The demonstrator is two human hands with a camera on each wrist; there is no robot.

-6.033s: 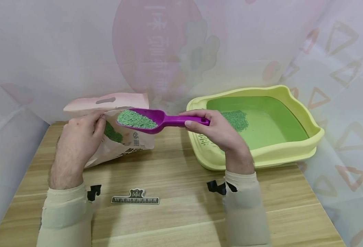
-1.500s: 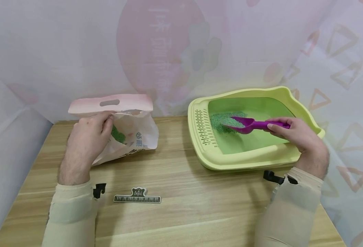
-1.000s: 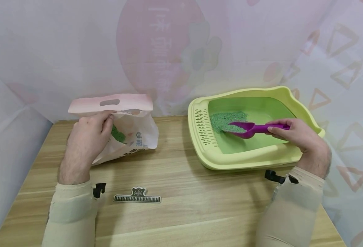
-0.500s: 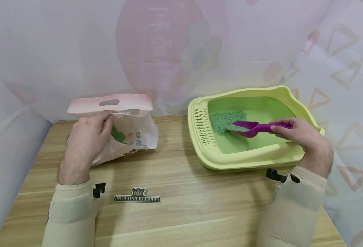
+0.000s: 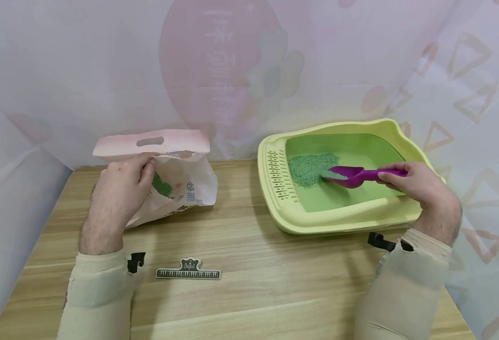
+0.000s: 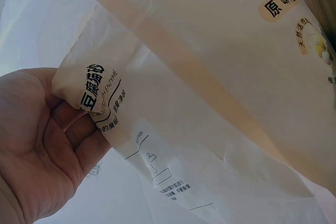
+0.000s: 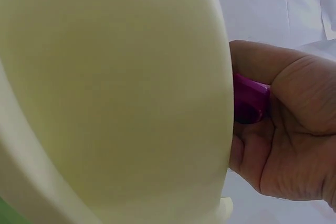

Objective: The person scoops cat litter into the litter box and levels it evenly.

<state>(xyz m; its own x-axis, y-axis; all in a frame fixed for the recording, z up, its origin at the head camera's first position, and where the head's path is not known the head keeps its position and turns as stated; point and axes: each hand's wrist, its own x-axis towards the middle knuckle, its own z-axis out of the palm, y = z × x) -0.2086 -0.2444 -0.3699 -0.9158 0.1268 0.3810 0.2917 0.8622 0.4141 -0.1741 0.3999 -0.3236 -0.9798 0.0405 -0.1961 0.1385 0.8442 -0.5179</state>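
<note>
My left hand (image 5: 119, 193) pinches the open top edge of a white-and-pink cat litter bag (image 5: 194, 182) at the left. In the left wrist view the bag (image 6: 210, 93) spreads out from between thumb and fingers. My right hand (image 5: 419, 184) grips the handle of a purple scoop (image 5: 353, 177), tilted low inside the yellow-green litter box (image 5: 338, 221). Some green pellets lie in the scoop's front, beside a heap of green litter pellets (image 5: 310, 167) on the box floor. In the right wrist view the box wall (image 7: 126, 87) hides most of the scoop.
A black-and-white clip with a piano-key pattern (image 5: 188, 270) lies on the wooden table (image 5: 249, 293) between the forearms. Printed white sheeting (image 5: 105, 61) stands behind and at both sides. The box has a slotted ledge (image 5: 278, 174) on its left.
The right hand carried the loaded scoop from beside the bag into the box. Pellets have slid onto the heap while the scoop drew back rightward. The left hand keeps its hold on the bag.
</note>
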